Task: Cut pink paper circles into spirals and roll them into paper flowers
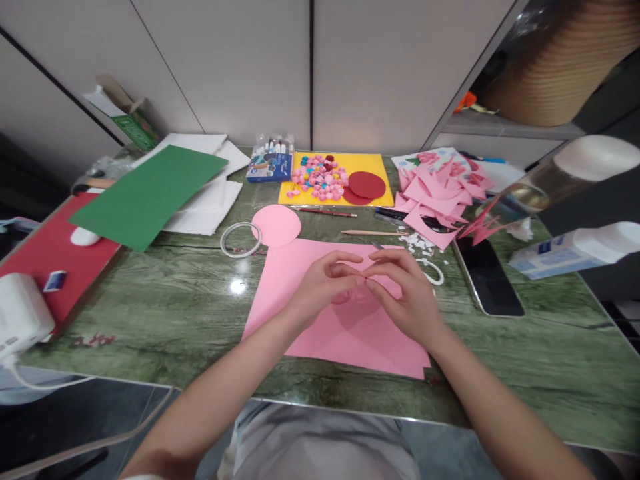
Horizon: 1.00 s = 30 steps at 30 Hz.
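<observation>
Over a pink paper sheet (310, 340) on the table, my left hand (320, 287) and my right hand (410, 293) meet with bent fingers. Thumbs and fingertips of both are pinched together at the middle. Whatever they hold there is too small and too hidden to name. Just below the fingertips shows a small pink rounded thing (341, 298), its kind unclear. At the sheet's upper left corner lies a pink paper circle (277, 225), partly overlapped by a roll of tape (223, 245). A white ring (436, 272), maybe another tape roll, sits beside my right hand.
Behind are a wooden stick (370, 233), a pencil (327, 213), white paper scraps (419, 244) and pompoms (320, 179) on yellow sheet (373, 162). Pink paper cutouts (435, 190), a phone (490, 277) and a bottle (575, 250) stand right; green sheet (150, 193) and charger (23, 310) left.
</observation>
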Available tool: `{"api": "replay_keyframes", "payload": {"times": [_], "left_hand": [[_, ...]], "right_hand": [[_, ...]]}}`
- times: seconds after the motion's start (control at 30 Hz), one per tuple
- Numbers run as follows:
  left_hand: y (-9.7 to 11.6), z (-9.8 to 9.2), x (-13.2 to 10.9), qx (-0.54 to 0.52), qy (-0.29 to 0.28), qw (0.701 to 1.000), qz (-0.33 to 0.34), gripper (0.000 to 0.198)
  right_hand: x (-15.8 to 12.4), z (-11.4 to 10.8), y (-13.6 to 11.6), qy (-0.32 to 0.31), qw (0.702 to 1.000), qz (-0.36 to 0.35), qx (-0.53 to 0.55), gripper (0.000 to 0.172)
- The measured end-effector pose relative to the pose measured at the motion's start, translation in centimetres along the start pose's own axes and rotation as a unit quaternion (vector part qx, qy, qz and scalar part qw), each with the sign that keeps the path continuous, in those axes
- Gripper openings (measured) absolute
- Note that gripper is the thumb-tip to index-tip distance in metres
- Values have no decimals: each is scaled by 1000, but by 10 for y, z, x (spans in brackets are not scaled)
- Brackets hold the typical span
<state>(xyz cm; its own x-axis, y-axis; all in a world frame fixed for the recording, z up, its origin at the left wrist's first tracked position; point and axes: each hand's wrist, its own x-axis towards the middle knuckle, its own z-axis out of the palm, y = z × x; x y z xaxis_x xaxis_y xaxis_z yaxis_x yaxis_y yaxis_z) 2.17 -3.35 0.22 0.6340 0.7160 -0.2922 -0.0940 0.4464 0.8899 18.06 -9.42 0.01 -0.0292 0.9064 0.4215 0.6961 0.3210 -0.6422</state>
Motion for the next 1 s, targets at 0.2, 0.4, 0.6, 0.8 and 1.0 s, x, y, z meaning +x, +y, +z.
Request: {"api": "replay_keyframes", "payload": {"times": [0.2, 0.4, 0.6, 0.8, 1.0], "left_hand": [[-1, 2, 2, -2, 10, 1000, 16, 30], [0, 6, 1, -14, 19, 1000, 18, 32], [0, 6, 0, -7, 22, 1000, 8, 31], [-2, 7, 0, -17, 4, 1000, 2, 33], [-4, 9, -2, -5, -2, 1000, 2, 31]], "right_hand": [[-1, 0, 0, -39, 999, -12, 14, 26], [-1, 5, 4, -4, 1000, -2, 7, 23], [0, 5, 3, 47, 998, 29, -5, 12], [1, 3, 1, 44, 998, 40, 4, 10], [1, 4, -1, 37, 999, 38, 4, 10]]}}
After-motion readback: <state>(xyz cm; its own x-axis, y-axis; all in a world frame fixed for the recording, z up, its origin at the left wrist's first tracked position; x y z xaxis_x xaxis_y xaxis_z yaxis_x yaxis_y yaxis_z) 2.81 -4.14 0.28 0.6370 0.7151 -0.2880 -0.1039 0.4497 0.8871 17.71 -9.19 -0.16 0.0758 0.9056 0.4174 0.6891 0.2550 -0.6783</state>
